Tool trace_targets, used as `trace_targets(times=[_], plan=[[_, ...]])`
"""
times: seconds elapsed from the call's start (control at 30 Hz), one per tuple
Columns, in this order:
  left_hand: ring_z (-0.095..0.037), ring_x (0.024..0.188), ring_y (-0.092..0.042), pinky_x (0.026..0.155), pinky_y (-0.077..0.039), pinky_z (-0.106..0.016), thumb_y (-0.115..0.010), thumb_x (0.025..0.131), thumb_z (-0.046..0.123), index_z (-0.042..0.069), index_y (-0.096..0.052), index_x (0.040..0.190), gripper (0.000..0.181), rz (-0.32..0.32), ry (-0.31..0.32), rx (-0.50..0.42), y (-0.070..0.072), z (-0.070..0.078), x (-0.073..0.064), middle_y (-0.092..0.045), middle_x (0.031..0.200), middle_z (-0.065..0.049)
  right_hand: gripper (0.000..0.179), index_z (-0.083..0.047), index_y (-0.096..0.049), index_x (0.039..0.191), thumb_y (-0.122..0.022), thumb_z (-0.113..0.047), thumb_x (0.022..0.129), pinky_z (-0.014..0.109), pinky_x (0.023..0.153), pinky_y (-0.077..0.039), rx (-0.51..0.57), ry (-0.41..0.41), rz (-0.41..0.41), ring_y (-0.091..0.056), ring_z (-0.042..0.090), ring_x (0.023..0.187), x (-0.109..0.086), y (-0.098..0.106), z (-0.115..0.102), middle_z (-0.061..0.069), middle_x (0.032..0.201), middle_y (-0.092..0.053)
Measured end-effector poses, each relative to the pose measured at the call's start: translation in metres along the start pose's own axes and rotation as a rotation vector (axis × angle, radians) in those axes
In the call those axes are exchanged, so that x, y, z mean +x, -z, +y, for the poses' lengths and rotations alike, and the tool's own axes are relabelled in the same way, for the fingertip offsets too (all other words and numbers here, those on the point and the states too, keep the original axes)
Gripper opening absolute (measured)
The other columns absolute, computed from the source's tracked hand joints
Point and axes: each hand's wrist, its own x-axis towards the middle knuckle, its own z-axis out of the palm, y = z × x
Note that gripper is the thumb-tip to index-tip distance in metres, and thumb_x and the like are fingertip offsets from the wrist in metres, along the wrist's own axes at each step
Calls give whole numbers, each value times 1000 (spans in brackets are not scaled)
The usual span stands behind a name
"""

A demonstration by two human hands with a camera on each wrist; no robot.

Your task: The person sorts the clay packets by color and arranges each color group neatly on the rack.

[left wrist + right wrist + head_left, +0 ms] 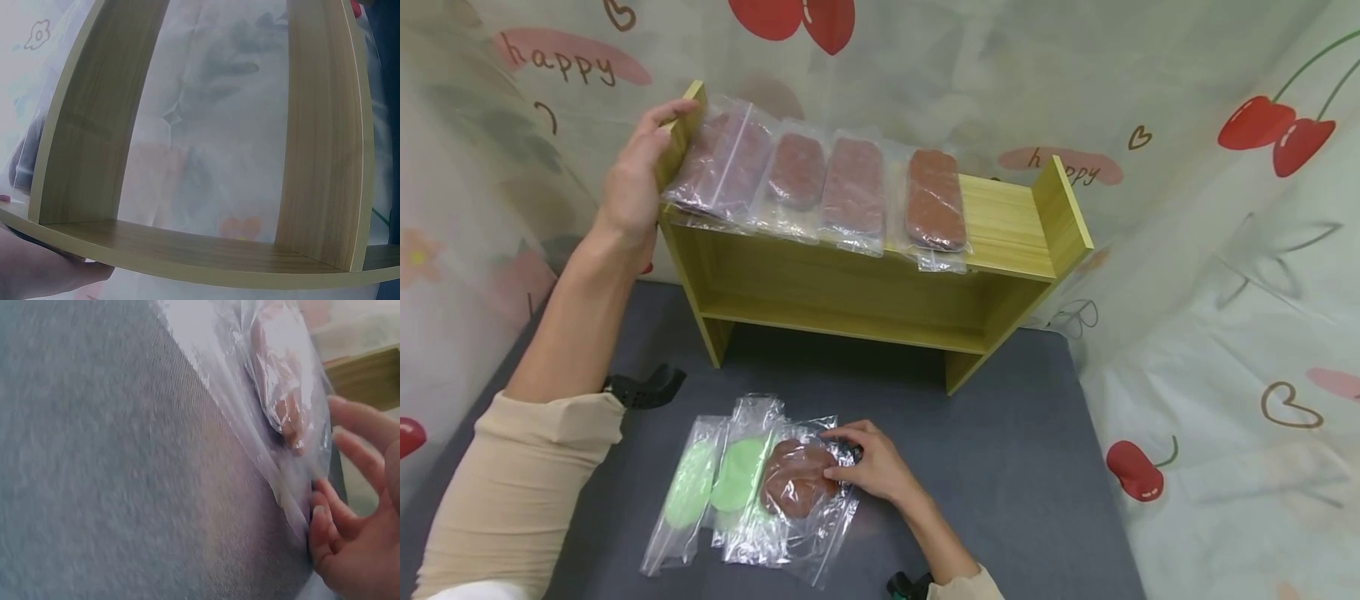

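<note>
My left hand (636, 171) grips the upper end of the left side panel of a pale wooden shelf (842, 283). In the left wrist view, part of that hand (50, 265) shows against the panel's outer side. My right hand (880, 471) is low on the table, at the right edge of a clear plastic bag (820, 533) holding a flat brown piece (797, 479) with a lobed outline. Up close in the right wrist view, fingertips (320, 512) pinch the bag's edge.
Two bagged green pieces, one long (690, 483) and one rounded (737, 475), lie left of the brown one, bags overlapping. Several bagged reddish-brown slabs (853, 187) line the shelf's top board, overhanging its front edge. Printed curtains (1210, 275) surround the dark table (1015, 467).
</note>
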Motion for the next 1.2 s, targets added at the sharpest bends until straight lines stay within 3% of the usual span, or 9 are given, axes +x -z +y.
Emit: trace_targets(times=[0.2, 0.4, 0.6, 0.73, 0.83, 0.97, 1.1, 1.2], plan=[[-12, 138, -17, 111, -15, -32, -23, 105, 26, 26, -49, 142, 46, 1, -4, -8, 0, 0, 0, -23, 157, 7, 64, -29, -67, 127, -91, -39, 69, 32, 77, -42, -149, -93, 15, -45, 19, 97, 1, -13, -9, 5, 110, -54], [-13, 138, -18, 110, -15, -32, -22, 105, 27, 27, -49, 143, 46, 5, 2, -1, -1, 1, -1, -23, 157, 6, 67, -31, -66, 127, -92, -42, 66, 30, 76, -36, -252, -87, 76, -42, 13, 87, -1, -23, -11, 1, 102, -56], [-12, 139, -16, 111, -12, -30, -21, 105, 27, 27, -48, 143, 46, 6, 9, 7, 0, 1, 0, -21, 158, 6, 66, -29, -66, 127, -92, -40, 67, 36, 83, -42, -308, -63, 79, -52, 14, 88, -2, -23, -15, 1, 105, -58], [-10, 139, -15, 111, -11, -29, -21, 105, 27, 26, -49, 143, 46, 7, -1, 7, -1, 0, 0, -22, 158, 7, 67, -25, -67, 128, -93, -34, 67, 31, 75, -47, -277, -68, 71, -56, 10, 84, -2, -22, -18, 4, 111, -58], [-10, 139, -15, 111, -11, -29, -22, 105, 27, 26, -49, 143, 46, 7, -5, 5, -1, 0, -1, -23, 158, 6, 66, -23, -67, 129, -93, -29, 68, 23, 65, -46, -227, -85, 54, -53, 7, 79, -1, -22, -20, 5, 108, -58], [-12, 139, -16, 111, -13, -29, -22, 105, 27, 26, -49, 143, 46, 9, 0, 3, -1, 1, 0, -23, 158, 6, 66, -22, -67, 130, -93, -27, 69, 21, 64, -45, -201, -70, 34, -53, 7, 78, 1, -22, -20, 3, 100, -62], [-13, 139, -18, 110, -15, -29, -23, 105, 27, 25, -50, 142, 46, 14, 1, -5, -1, 1, 0, -24, 157, 5, 66, -22, -66, 132, -91, -26, 71, 23, 73, -49, -168, -37, 19, -61, 9, 88, 3, -20, -17, 3, 109, -71], [-14, 138, -21, 109, -18, -30, -23, 105, 26, 25, -50, 142, 45, 16, 2, -11, -1, 1, 0, -25, 156, 4, 64, -25, -65, 133, -90, -26, 74, 23, 66, -48, -75, -68, -17, -60, 6, 77, 4, -17, -14, 2, 98, -72]])
